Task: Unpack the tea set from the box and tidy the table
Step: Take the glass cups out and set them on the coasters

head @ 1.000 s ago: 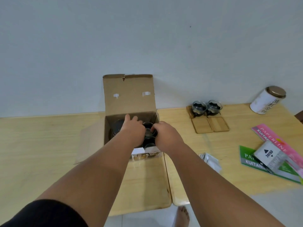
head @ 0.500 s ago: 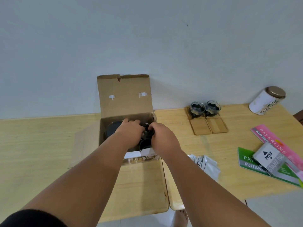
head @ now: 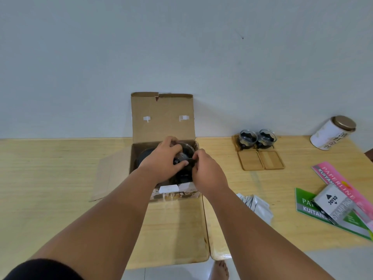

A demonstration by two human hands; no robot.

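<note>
Both hands in the open cardboard box [head: 163, 126], which sits mid-tabletop [head: 50, 178] against the wall, back flap upright, left flap lying flat.

Left hand [head: 161, 161]: grip closed, fingers curled over a clear glass cup [head: 186, 151] at the box mouth, thumb under its near side. The cup is just above the box rim and over the box. Dark contents in it.

Right hand [head: 207, 174]: thumb and forefinger pinch a dark bit [head: 190, 160] at the cup's near edge. Handle or packing, cannot tell. The other fingers are tucked.

More dark round items lower in the box, partly hidden by the hands.

Right of the box: two glass cups [head: 256, 138] side by side near the wall, each on a wooden coaster. Two bare wooden coasters [head: 261, 160] just in front of them.

Far right corner: white tin canister [head: 331, 133] with a bronze lid, tilted.

Right edge: pink receipt book [head: 333, 176], green receipt book [head: 308, 208], and a grey stamp pad box [head: 333, 201] lying across both.

White packets [head: 257, 205] just beside the right forearm.

Bare foot [head: 221, 269] on the floor below the tabletop edge.
</note>
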